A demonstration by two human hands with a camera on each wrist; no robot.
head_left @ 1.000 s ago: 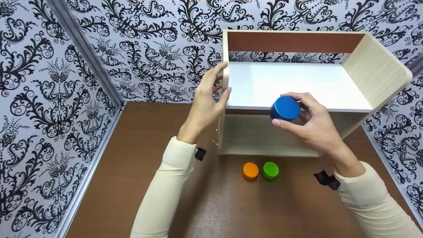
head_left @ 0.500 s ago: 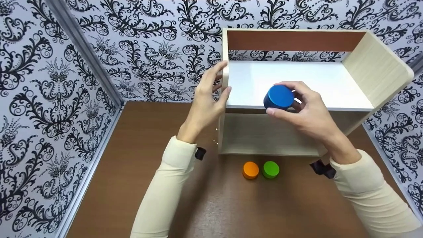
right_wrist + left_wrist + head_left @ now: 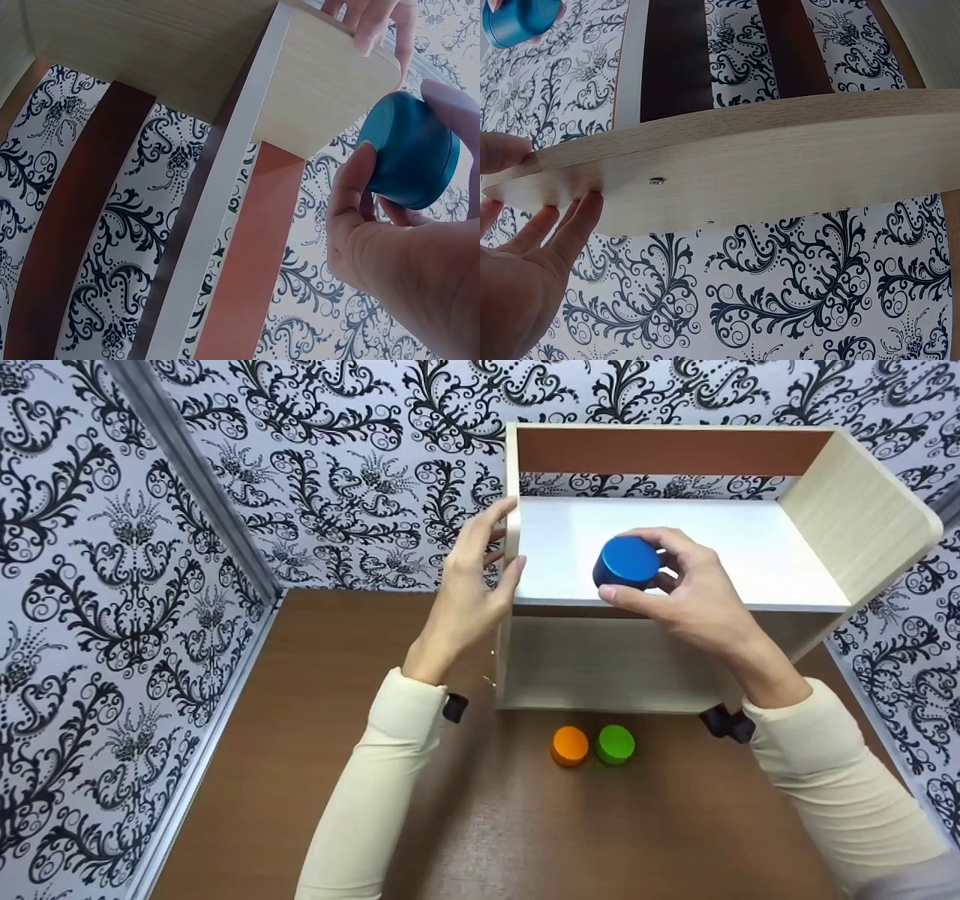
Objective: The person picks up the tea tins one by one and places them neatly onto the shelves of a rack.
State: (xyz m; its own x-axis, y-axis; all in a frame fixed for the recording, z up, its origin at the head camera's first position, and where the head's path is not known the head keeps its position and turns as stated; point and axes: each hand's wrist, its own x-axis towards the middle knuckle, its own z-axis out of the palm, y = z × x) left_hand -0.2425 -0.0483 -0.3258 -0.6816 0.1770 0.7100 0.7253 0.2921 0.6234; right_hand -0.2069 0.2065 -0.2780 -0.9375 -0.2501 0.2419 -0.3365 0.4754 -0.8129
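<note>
A blue round canister (image 3: 628,561) with a smooth metallic surface is held between the thumb and fingers of my right hand (image 3: 701,596), in front of and over the white upper board (image 3: 559,540) of a small two-level shelf unit. In the right wrist view the canister (image 3: 412,154) shows a thin seam near one end. My left hand (image 3: 474,577) grips the front edge of the unit's left side panel (image 3: 513,465). In the left wrist view its thumb lies on one side of the panel (image 3: 742,169) and its fingers on the other.
An orange canister (image 3: 570,746) and a green canister (image 3: 616,745) stand side by side on the brown table (image 3: 517,825), in front of the unit's pale lower level (image 3: 607,660). Patterned walls (image 3: 330,472) rise behind and at the sides. A brown rail (image 3: 667,451) crosses the unit's back.
My right hand has moved the blue canister up and slightly left, farther over the white upper board. My left hand stays on the side panel.
</note>
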